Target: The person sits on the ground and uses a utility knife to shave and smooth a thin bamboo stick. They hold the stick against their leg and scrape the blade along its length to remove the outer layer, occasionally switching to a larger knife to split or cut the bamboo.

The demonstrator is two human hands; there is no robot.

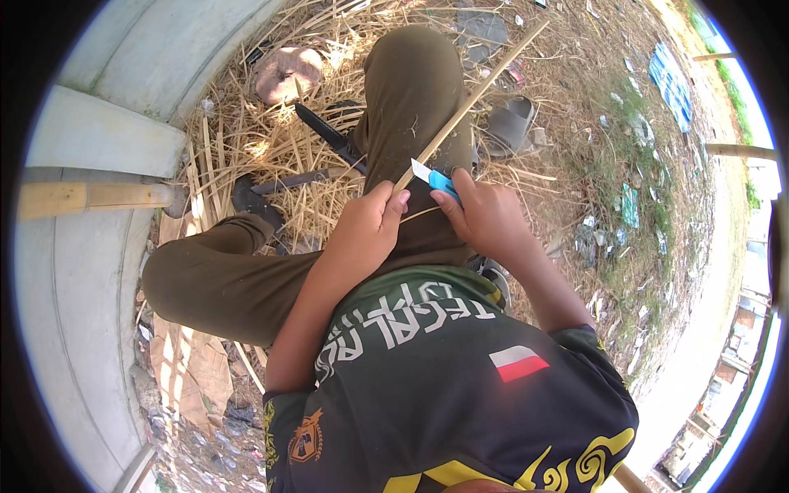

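Observation:
A long, pale bamboo strip slants from my left hand up past my raised knee to the far right. My left hand is closed on its near end, thumb and fingers pinching it. In my right hand is a blue utility knife, gripped by its handle. Its short bare blade points left and lies against or just over the strip, close to my left fingertips. A thin sliver runs between the two hands, below the blade; what it joins is hidden.
Shavings and split strips litter the ground to the left. Among them lie a large dark-bladed knife and a roundish brown block. A grey sandal rests right of my knee. A pale wall with a bamboo pole borders the left.

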